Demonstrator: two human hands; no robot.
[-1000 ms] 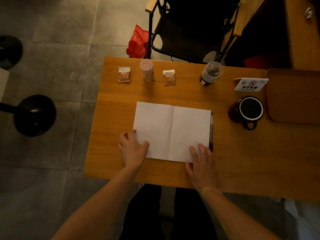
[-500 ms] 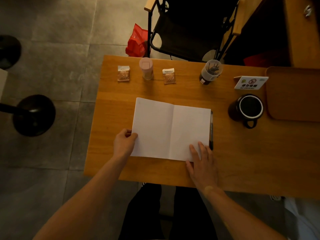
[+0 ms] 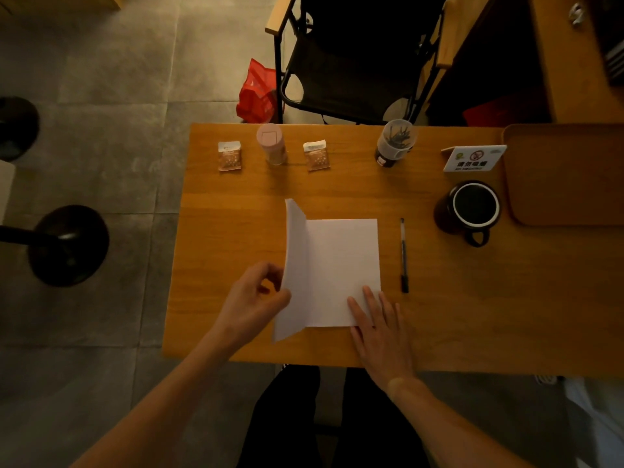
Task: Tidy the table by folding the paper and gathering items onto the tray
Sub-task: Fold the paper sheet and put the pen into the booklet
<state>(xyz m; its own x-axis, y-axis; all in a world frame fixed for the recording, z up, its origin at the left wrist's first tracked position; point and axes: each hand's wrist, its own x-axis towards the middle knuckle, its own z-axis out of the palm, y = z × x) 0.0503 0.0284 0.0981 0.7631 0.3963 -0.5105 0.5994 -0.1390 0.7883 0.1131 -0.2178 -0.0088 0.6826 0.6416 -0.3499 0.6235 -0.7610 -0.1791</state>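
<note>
From the head camera, the left hand (image 3: 251, 304) pinches the left half of the paper (image 3: 341, 271) and holds it raised over the fold, while the right hand (image 3: 380, 327) lies flat with straight fingers on the near right corner, on the desk (image 3: 472, 315). A pen (image 3: 404, 256) lies just right of the paper, a mug (image 3: 471, 207) beyond it beside the tray (image 3: 567, 173) at the far right.

White paper (image 3: 341, 268), black pen (image 3: 404, 255), tan tray (image 3: 567, 177), red bag (image 3: 258, 92)
</note>
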